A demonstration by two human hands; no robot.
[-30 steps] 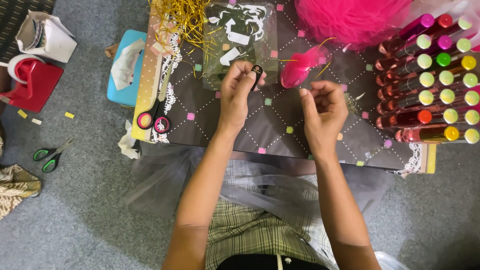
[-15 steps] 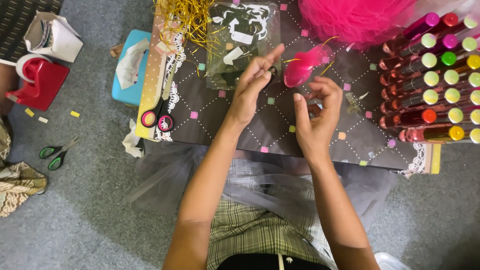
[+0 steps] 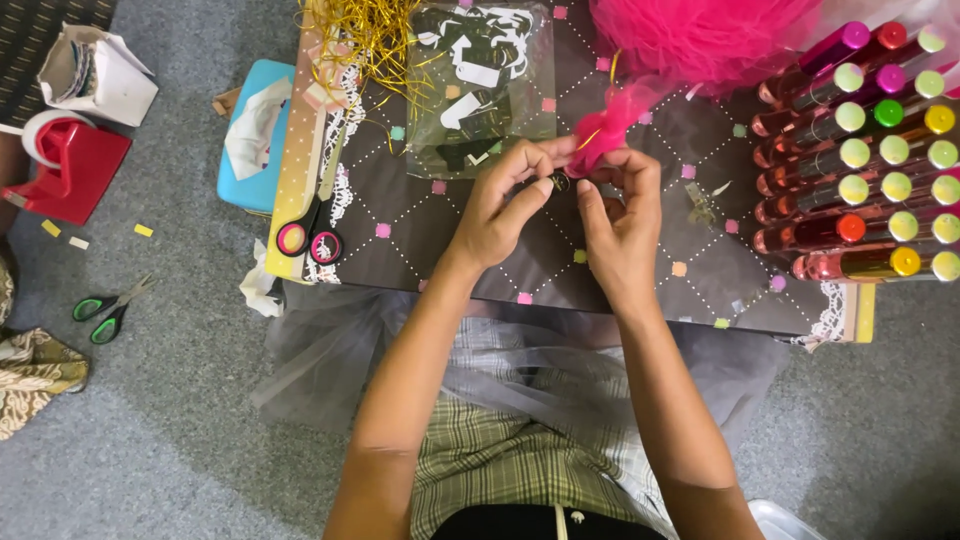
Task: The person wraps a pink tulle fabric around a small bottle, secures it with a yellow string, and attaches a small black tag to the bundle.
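Pink netting [image 3: 612,125], gathered into a small tuft, is pinched between the fingertips of both hands above the dark quilted board [image 3: 640,270]. The left hand [image 3: 497,205] closes thumb and forefinger on the tuft's lower end; the right hand [image 3: 620,215] meets it from the opposite side, fingers curled in on the same spot. A small dark item [image 3: 560,182], possibly a clip or ring, sits right at the pinch point, though it is too small to identify with confidence.

Just beyond the grip lies a clear plastic bag [image 3: 480,85] of black and white pieces. Further out past the fingers, a large pink pom-pom [image 3: 700,35] rests on the board, with gold strands [image 3: 360,35] to the left-hand side of it. Off the right hand stands a row of glitter tubes [image 3: 860,150] with coloured caps. Off the left hand, pink-handled scissors [image 3: 310,235] lie at the board's lace-trimmed edge; green-handled scissors [image 3: 105,315] and a red tape dispenser [image 3: 65,165] sit well apart on the grey floor.

Recommendation: keep the gathered end compressed tightly, hold both pinches close together, and work directly over the board so the small part cannot drop to the floor.
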